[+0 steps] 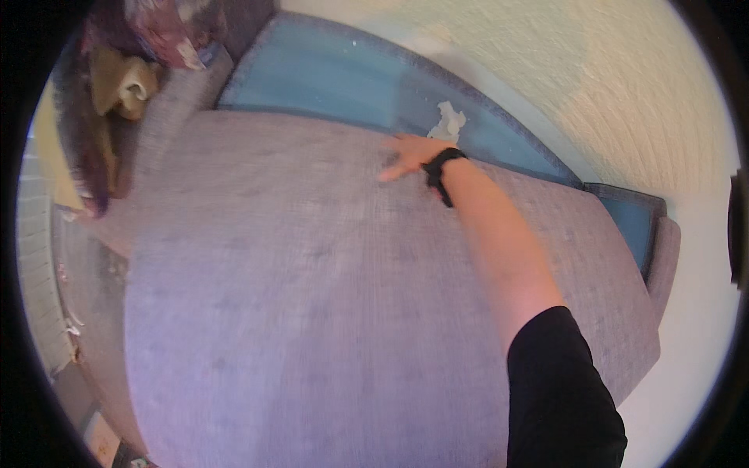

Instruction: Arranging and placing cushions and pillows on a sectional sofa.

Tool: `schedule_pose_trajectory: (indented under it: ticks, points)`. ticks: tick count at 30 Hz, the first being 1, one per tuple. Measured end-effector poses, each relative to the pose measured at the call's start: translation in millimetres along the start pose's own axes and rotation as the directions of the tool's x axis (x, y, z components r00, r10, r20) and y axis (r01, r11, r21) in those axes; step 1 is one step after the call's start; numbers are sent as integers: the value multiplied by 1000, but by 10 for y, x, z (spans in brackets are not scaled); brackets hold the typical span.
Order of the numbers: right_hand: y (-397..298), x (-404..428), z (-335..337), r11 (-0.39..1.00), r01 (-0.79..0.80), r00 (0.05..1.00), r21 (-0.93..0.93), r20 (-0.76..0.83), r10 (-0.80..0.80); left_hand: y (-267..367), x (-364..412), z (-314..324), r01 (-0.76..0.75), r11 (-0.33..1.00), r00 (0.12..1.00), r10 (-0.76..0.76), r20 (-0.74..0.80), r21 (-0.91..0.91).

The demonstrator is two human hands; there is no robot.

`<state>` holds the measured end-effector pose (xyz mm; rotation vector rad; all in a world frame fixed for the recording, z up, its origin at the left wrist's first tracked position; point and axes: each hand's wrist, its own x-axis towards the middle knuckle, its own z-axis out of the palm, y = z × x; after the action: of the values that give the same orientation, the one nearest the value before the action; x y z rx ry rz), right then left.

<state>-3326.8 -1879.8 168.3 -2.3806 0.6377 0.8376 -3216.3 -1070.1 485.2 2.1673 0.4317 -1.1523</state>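
My right hand (409, 155) reaches over the back edge of a sofa's wide grey-lilac fabric seat (327, 281). Its fingers are spread, and nothing is held in it. A black band circles the wrist, and a black sleeve covers the upper arm. Whether the palm presses on the fabric I cannot tell, as the hand is slightly blurred. Just beyond it, an irregular white patch or crumpled scrap (449, 120) shows against the blue backrest panel (316, 70). My left hand is out of view.
At the upper left, a blurred heap of patterned cloth (169, 29) and a tan, soft-looking item (126, 82) lie by the sofa's arm. A textured pale wall (632, 88) rises behind the backrest. A white slatted surface (38, 281) stands at the far left.
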Motion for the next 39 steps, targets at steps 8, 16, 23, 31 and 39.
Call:
schedule_pose_trajectory:
  ticks: [8, 16, 23, 31, 39]
  points:
    - [-63, 1019, 86, 928, -320, 936, 189, 215, 279, -810, 170, -432, 271, 357, 866, -496, 64, -894]
    - [-755, 223, -892, 924, -345, 935, 168, -26, 354, 180, 132, 250, 205, 617, 910, -405, -84, -760]
    - [-912, -603, -2608, 929, -241, 896, 280, -305, 324, -867, 254, -234, 207, 526, 958, -281, 61, -825]
    - [-716, 71, -1832, 933, -305, 890, 191, -290, 351, -500, 860, 254, -41, 903, 999, 38, -15, -427]
    - [-890, -43, -1449, 956, -268, 919, 120, -267, 291, -250, 301, 377, -27, 718, 988, -87, -128, -695]
